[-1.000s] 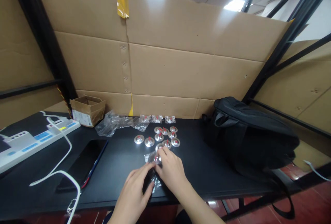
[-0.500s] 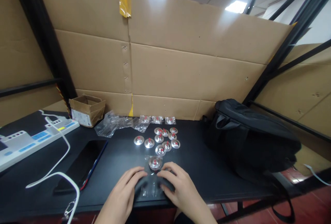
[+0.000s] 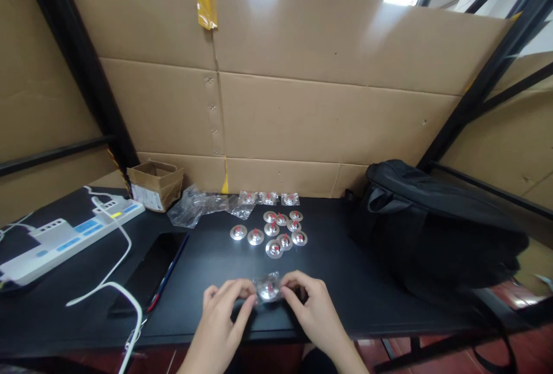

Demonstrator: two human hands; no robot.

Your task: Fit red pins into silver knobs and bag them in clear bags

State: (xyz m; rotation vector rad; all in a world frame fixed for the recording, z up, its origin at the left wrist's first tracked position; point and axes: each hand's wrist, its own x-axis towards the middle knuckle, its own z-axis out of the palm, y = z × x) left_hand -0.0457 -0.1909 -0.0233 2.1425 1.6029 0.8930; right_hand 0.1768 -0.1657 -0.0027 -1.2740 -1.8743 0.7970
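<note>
A silver domed disc with a red loop, like a finger cymbal (image 3: 269, 290), lies inside a small clear plastic bag (image 3: 273, 276) near the table's front edge. My left hand (image 3: 228, 310) pinches the bag's left edge between thumb and fingers. On the opposite side, my right hand (image 3: 306, 300) has its thumb and index finger closed on the bag's right edge. Beyond my hands lie several loose finger cymbals (image 3: 256, 237), some overlapping. Several bagged finger cymbals (image 3: 268, 198) sit in a row against the cardboard at the back.
Crumpled clear plastic bags (image 3: 192, 206) lie beside a small open cardboard box (image 3: 156, 187) at the back left. A dark phone (image 3: 151, 270), a white cable (image 3: 121, 256) and a power strip (image 3: 82, 235) occupy the left. A black bag (image 3: 436, 230) fills the right.
The small plastic bag, stretched toward me before, is now folded smaller around the cymbal. The bagged cymbal has come closer to me, and my fingers now pinch its two sides.
</note>
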